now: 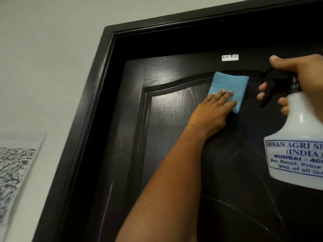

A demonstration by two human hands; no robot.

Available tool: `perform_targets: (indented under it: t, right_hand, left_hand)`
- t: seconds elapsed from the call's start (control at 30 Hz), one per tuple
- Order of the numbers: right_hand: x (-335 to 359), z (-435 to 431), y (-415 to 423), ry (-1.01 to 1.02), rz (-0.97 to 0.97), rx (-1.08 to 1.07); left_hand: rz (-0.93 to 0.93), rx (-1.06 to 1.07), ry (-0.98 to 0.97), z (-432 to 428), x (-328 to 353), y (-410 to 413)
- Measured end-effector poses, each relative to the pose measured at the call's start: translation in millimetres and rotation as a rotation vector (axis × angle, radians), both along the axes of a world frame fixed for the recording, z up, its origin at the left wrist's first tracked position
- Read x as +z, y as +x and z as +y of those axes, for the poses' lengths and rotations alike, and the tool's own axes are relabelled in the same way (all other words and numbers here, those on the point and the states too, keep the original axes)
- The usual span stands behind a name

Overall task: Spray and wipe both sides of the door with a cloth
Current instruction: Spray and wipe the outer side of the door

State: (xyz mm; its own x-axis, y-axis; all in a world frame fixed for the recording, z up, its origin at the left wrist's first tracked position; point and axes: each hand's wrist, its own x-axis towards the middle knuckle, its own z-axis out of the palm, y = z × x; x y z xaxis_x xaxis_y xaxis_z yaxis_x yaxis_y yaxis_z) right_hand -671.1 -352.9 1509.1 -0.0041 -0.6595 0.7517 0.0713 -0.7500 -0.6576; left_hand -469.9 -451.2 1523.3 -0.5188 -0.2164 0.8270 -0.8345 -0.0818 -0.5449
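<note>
As left fingers [225,98] press flat, cloth [227,82] beneath — against door [166,110]

The bare left arm [166,180] stretches up from below, its left hand [215,109] flat, fingers straight and together, pressing a cloth [229,84]. At the right edge the right hand [309,72] grips a spray bottle [300,137], thumb on top, fingers curled in front.
</note>
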Motion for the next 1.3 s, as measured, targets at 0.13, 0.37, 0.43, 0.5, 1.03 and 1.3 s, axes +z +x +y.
perform_targets:
  t: [0.13, 0.37, 0.43, 0.5, 1.03, 1.3]
  right_hand:
    - [-2.2, -0.5, 32.9, 0.002, -0.008, 0.076]
    - [-0.5, 7.4, 84.3, -0.033, 0.004, 0.147]
    - [0.1, 7.6, 93.8, -0.040, -0.007, 0.139]
    - [-0.3, 8.0, 102.8, -0.032, 0.003, 0.142]
    - [-22.0, -18.5, 148.9, 0.030, -0.005, 0.190]
    - [-38.8, 35.2, 198.0, -0.006, -0.026, 0.296]
  left_hand:
    - [0.110, 0.090, -0.040, 38.5, 4.8, 76.0]
    - [0.376, 0.181, -0.065, 93.7, -1.4, 206.5]
    - [0.385, 0.164, -0.031, 97.7, 2.3, 211.4]
    - [0.412, 0.145, -0.033, 99.2, 11.8, 213.7]
    - [0.619, 0.076, -0.065, 95.1, -12.2, 246.4]
    - [0.694, 0.018, 0.001, 104.9, -168.6, 236.7]
